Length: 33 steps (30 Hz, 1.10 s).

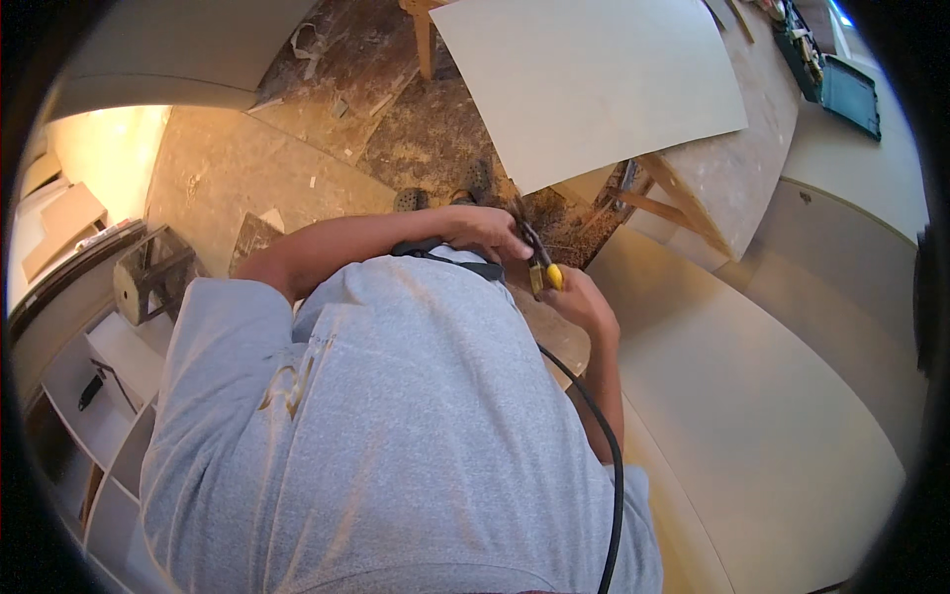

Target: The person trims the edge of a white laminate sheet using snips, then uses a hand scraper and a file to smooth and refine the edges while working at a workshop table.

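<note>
In front of my waist, my right hand (586,302) is closed around a hand tool with yellow-and-black handles (554,274), which looks like pliers. The tool's dark end points up and away, toward the corner of a white board. My left hand (485,232) is beside it, fingers bent and pressed together at the tool's dark part. Whether those fingers also hold a small piece cannot be made out. A black strap (445,257) crosses my waist below the left wrist.
A large white board (594,84) lies on a wooden worktable (683,203) ahead. Another pale panel (752,366) stands at my right. White shelving (119,361) and a wooden stool (153,277) are at left. An open green toolbox (849,97) sits far right. A black cable (616,475) runs along my right side.
</note>
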Tool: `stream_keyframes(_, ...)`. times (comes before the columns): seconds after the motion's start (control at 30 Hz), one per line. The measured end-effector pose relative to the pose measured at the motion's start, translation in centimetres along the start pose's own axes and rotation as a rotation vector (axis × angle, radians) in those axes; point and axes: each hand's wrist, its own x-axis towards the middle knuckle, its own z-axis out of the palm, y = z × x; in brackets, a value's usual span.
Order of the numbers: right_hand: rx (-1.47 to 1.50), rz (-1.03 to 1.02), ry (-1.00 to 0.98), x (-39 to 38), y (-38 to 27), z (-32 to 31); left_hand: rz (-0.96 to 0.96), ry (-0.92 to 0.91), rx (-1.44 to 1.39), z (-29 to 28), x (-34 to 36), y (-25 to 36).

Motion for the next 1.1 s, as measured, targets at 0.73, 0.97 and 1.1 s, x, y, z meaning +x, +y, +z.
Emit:
stream_keyframes(0.73, 0.661, 0.139, 0.013, -4.2, 5.0, 3.8, 0.0, 0.922, 0.718, -4.8, -0.4, -4.7)
stream_keyframes(0.97, 1.217, 0.039, -0.172, -1.5, 7.9, 6.5, 0.144, 0.562, -0.573, -2.0, 3.6, -2.8)
stream_keyframes(1.1, 1.302, 0.135, 0.007, 0.0, 8.5, 8.8, 0.089, 0.616, -0.65, -1.0, 3.1, -1.8)
